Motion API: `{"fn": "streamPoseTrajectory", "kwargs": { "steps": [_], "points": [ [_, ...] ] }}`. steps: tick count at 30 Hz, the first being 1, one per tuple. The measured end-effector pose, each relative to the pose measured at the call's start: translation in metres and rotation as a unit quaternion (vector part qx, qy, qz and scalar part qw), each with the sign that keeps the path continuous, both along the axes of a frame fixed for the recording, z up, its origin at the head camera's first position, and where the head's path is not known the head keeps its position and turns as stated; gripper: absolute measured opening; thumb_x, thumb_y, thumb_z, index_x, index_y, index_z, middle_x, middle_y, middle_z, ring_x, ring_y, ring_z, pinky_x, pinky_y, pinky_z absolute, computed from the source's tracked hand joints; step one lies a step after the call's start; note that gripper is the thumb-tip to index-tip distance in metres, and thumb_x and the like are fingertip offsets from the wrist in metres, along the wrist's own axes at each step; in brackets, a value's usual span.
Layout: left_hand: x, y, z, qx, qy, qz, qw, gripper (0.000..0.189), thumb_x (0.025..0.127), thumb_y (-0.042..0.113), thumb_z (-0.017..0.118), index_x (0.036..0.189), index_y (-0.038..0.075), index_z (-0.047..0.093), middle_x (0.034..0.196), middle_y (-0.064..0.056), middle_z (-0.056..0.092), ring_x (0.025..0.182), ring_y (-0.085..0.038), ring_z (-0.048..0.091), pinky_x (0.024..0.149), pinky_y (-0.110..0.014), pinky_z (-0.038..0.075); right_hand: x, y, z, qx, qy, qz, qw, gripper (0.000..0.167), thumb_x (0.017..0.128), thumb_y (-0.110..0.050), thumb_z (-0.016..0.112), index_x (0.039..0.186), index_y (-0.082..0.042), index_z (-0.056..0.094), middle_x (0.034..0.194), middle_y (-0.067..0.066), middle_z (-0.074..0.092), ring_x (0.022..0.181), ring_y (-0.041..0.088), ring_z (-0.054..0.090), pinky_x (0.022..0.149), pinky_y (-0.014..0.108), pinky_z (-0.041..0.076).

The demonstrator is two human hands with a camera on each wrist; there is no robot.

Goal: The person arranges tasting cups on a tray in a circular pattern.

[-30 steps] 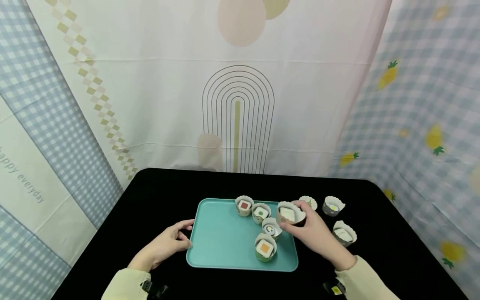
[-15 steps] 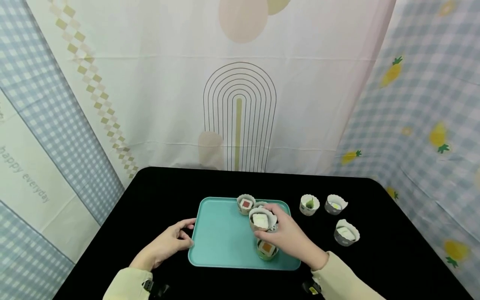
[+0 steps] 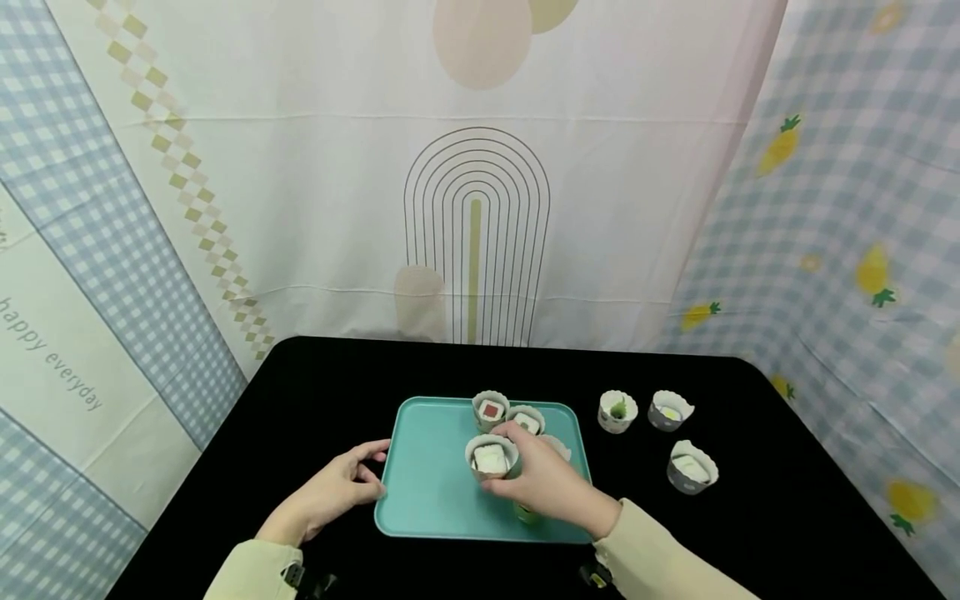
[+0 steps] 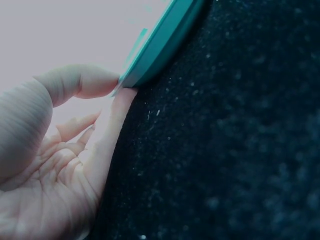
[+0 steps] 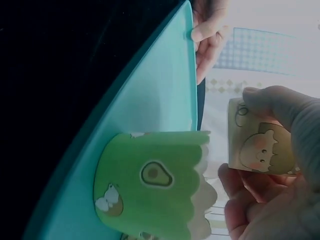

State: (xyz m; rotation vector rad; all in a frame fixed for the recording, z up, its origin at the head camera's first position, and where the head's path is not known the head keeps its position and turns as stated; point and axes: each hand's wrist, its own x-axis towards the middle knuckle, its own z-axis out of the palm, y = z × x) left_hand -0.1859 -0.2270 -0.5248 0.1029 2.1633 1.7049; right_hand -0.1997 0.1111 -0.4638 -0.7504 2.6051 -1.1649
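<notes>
A turquoise tray (image 3: 427, 492) lies on the black table. On its left rim my left hand (image 3: 337, 487) keeps a pinch between thumb and fingers, as the left wrist view shows closely. My right hand (image 3: 547, 479) grips a paper baking cup (image 3: 477, 450) with a white block inside, above the middle of the tray. That cup bears a cartoon face in the right wrist view. A cup with a red-marked block (image 3: 491, 408) stands at the tray's back, touching or close to another cup (image 3: 527, 417). A green avocado-print cup (image 5: 155, 185) is mostly hidden by the right hand in the head view.
Right of the tray stand three more paper cups: one with a green piece (image 3: 617, 412), one with a yellow-marked piece (image 3: 670, 410) and one with a white piece (image 3: 692, 467). Patterned cloth (image 3: 337, 208) hangs behind the table.
My right hand has carried the cup leftward from the tray's right side, over other cups, to its middle. My left hand has stayed at the left rim.
</notes>
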Motion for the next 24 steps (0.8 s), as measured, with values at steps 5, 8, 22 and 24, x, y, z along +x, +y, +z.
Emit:
{"fn": "streamPoseTrajectory", "kwargs": {
  "steps": [5, 8, 22, 24],
  "points": [
    [-0.001, 0.000, -0.001, 0.003, -0.003, 0.002, 1.0000, 0.079, 0.091, 0.006, 0.070, 0.162, 0.003, 0.035, 0.148, -0.022, 0.043, 0.097, -0.024, 0.060, 0.088, -0.036, 0.056, -0.002, -0.006, -0.003, 0.019, -0.018, 0.011, 0.9996, 0.058, 0.089, -0.026, 0.085, 0.138, -0.011, 0.057, 0.131, 0.006, 0.065, 0.117, 0.024, 0.066, 0.094, 0.043, 0.055],
    [-0.001, 0.000, -0.001, 0.000, -0.003, 0.004, 1.0000, 0.079, 0.091, 0.006, 0.070, 0.161, 0.004, 0.036, 0.147, -0.021, 0.044, 0.097, -0.024, 0.060, 0.088, -0.036, 0.056, -0.003, -0.008, -0.006, 0.033, -0.016, 0.011, 0.9993, 0.056, 0.088, -0.027, 0.086, 0.135, -0.012, 0.059, 0.131, 0.005, 0.066, 0.119, 0.026, 0.063, 0.101, 0.050, 0.051],
    [-0.003, 0.000, -0.002, -0.002, -0.006, 0.002, 1.0000, 0.079, 0.092, 0.007, 0.071, 0.162, 0.005, 0.035, 0.148, -0.021, 0.044, 0.098, -0.024, 0.061, 0.090, -0.037, 0.057, -0.006, -0.014, -0.013, 0.100, 0.028, 0.033, 0.9940, 0.052, 0.084, -0.027, 0.089, 0.127, -0.014, 0.064, 0.125, 0.001, 0.070, 0.114, 0.024, 0.060, 0.112, 0.064, 0.025],
    [-0.003, -0.001, -0.001, -0.003, -0.008, 0.001, 1.0000, 0.078, 0.092, 0.008, 0.071, 0.162, 0.005, 0.035, 0.148, -0.021, 0.044, 0.098, -0.024, 0.061, 0.090, -0.037, 0.057, -0.005, -0.013, -0.013, 0.108, 0.036, 0.036, 0.9928, 0.054, 0.084, -0.029, 0.089, 0.129, -0.013, 0.064, 0.127, 0.002, 0.070, 0.115, 0.025, 0.057, 0.111, 0.063, 0.026]
  ]
}}
